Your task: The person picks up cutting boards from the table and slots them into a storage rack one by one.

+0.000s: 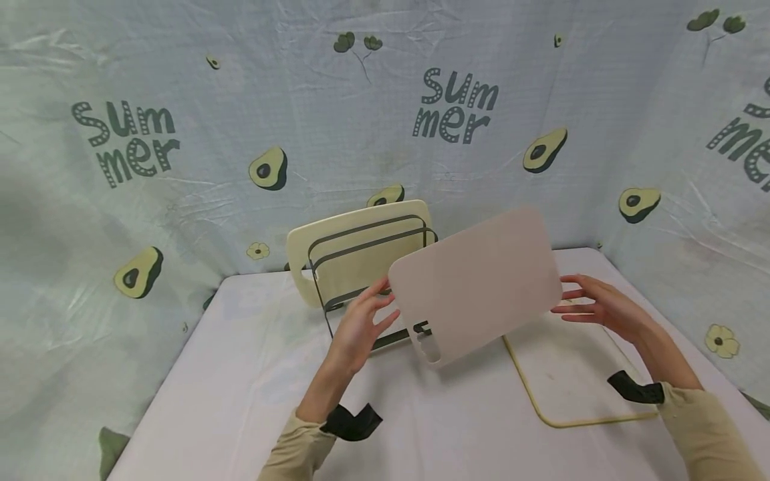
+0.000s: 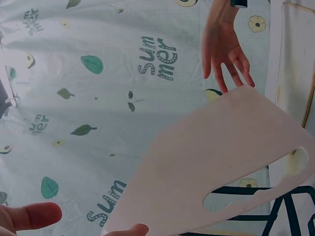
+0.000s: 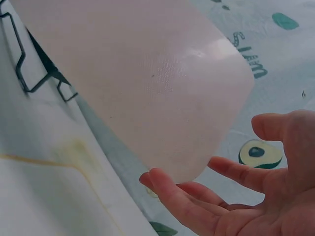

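Observation:
A pale pink cutting board point(image 1: 478, 287) with a slotted handle hole is held up at a tilt between both hands, above the table. My left hand point(image 1: 356, 329) touches its left edge with spread fingers; in the left wrist view the thumb point(image 2: 39, 216) stands apart from the board. Extended fingers of my right hand point(image 1: 610, 307) support the board's lower right corner, and in the right wrist view the thumb point(image 3: 270, 127) is off it. Behind the board stands a dark wire rack point(image 1: 319, 287), partly hidden, with a cream cutting board point(image 1: 301, 250) upright in it.
A white board with a yellow rim point(image 1: 577, 374) lies flat at the right, under the raised board. The white tabletop point(image 1: 240, 401) ends at a hanging sheet point(image 1: 198, 220) printed with avocados and lettering. Dark bands point(image 1: 355, 424) hang at both wrists.

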### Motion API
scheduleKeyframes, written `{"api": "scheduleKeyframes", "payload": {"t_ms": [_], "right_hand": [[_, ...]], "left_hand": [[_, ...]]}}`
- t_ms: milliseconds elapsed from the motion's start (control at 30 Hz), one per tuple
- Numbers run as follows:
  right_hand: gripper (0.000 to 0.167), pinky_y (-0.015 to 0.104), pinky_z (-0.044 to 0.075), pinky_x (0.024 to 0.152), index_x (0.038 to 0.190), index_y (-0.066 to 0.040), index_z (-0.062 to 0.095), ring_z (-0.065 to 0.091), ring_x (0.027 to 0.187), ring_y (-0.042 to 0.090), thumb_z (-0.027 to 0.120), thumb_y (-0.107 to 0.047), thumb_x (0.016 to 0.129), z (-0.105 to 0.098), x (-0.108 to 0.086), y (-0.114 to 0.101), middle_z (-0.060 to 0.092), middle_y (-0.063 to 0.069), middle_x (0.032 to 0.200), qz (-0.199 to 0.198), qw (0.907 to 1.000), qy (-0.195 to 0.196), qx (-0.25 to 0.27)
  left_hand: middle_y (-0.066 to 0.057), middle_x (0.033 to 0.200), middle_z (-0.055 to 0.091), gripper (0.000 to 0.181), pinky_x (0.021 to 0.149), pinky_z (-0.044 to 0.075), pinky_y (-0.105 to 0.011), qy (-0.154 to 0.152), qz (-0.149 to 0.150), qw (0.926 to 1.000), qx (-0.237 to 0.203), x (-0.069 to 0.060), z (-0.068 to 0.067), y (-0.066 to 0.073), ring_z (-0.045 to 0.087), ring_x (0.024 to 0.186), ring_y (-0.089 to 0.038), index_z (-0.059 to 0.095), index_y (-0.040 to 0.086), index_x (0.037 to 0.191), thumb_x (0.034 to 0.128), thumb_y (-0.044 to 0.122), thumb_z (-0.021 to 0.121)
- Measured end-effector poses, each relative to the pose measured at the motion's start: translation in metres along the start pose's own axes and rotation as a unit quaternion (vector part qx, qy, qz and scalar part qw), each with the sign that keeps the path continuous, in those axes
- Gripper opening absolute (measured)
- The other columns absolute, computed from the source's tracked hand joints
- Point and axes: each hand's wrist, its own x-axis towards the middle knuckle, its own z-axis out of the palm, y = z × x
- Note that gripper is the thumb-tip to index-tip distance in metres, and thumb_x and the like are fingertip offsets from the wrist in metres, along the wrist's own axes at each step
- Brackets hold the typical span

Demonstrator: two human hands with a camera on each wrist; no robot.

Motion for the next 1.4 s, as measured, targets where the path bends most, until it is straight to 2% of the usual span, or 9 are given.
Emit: {"api": "scheduleKeyframes", "payload": {"t_ms": [100,200,333,500,767,933,1167,1400], "right_hand": [[0.031,0.030,0.052,0.079,0.124,-0.016,0.039,0.064,0.096,0.019,0.021,-0.021,0.099,0.007,0.004,-0.001,0.059,-0.003,0.107,-0.018,0.9987,-0.019,0.044],[0.029,0.031,0.052,0.079,0.122,-0.018,0.040,0.064,0.096,0.020,0.022,-0.019,0.099,0.014,0.008,-0.002,0.060,-0.002,0.107,-0.026,0.9973,-0.024,0.065],[0.028,0.031,0.053,0.078,0.121,-0.020,0.041,0.064,0.095,0.018,0.023,-0.019,0.099,0.022,0.012,-0.003,0.062,-0.003,0.106,-0.028,0.9973,-0.023,0.063],[0.029,0.031,0.052,0.079,0.125,-0.016,0.037,0.064,0.097,0.018,0.025,-0.021,0.099,0.030,0.016,-0.006,0.062,-0.003,0.106,-0.032,0.9978,-0.020,0.054],[0.040,0.030,0.052,0.080,0.136,-0.010,0.025,0.062,0.101,0.018,0.026,-0.024,0.099,0.043,0.026,-0.016,0.059,-0.004,0.109,-0.032,0.9989,-0.019,0.029],[0.040,0.029,0.051,0.081,0.137,-0.010,0.025,0.061,0.103,0.017,0.025,-0.022,0.099,0.050,0.034,-0.024,0.059,-0.003,0.111,-0.050,0.9967,-0.038,0.051],[0.043,0.030,0.051,0.082,0.140,-0.008,0.023,0.059,0.106,0.018,0.023,-0.022,0.099,0.061,0.046,-0.042,0.056,0.000,0.114,-0.082,0.9927,-0.049,0.072],[0.047,0.027,0.050,0.083,0.142,-0.012,0.020,0.057,0.108,0.014,0.025,-0.029,0.098,0.070,0.061,-0.063,0.054,-0.003,0.115,-0.071,0.9967,-0.028,0.027]], "left_hand": [[-0.011,0.147,0.015,0.051,0.107,0.025,-0.048,0.006,0.014,0.9998,0.011,-0.001,-0.005,0.007,0.017,0.136,-0.031,0.023,-0.002,0.139,0.0892,0.002,0.034],[-0.010,0.148,0.015,0.051,0.107,0.025,-0.047,0.012,0.018,0.9997,0.013,-0.002,-0.010,0.011,0.017,0.136,-0.030,0.023,-0.001,0.139,0.0889,0.000,0.033],[-0.011,0.146,0.017,0.054,0.109,0.023,-0.044,0.021,0.018,0.9996,0.006,-0.004,-0.015,0.015,0.018,0.134,-0.029,0.022,-0.001,0.140,0.0871,-0.002,0.034],[-0.012,0.144,0.021,0.052,0.111,0.020,-0.042,0.028,0.029,0.9990,0.020,-0.006,-0.020,0.024,0.021,0.132,-0.027,0.023,-0.001,0.140,0.0884,-0.003,0.032],[-0.010,0.148,0.017,0.049,0.111,0.019,-0.045,0.022,0.050,0.9967,0.061,-0.008,-0.030,0.052,0.018,0.135,-0.025,0.022,-0.003,0.139,0.0911,0.000,0.028],[-0.010,0.147,0.020,0.047,0.111,0.018,-0.044,0.019,0.056,0.9954,0.075,-0.009,-0.036,0.071,0.021,0.133,-0.024,0.023,-0.001,0.140,0.0925,0.001,0.027],[-0.007,0.148,0.019,0.048,0.109,0.022,-0.045,0.036,0.075,0.9907,0.108,-0.011,-0.042,0.097,0.021,0.135,-0.021,0.022,0.002,0.141,0.0930,0.003,0.028],[-0.004,0.149,0.019,0.052,0.105,0.023,-0.054,0.052,0.088,0.9844,0.144,-0.011,-0.047,0.117,0.024,0.134,-0.027,0.020,0.010,0.143,0.0919,0.007,0.030]]}}
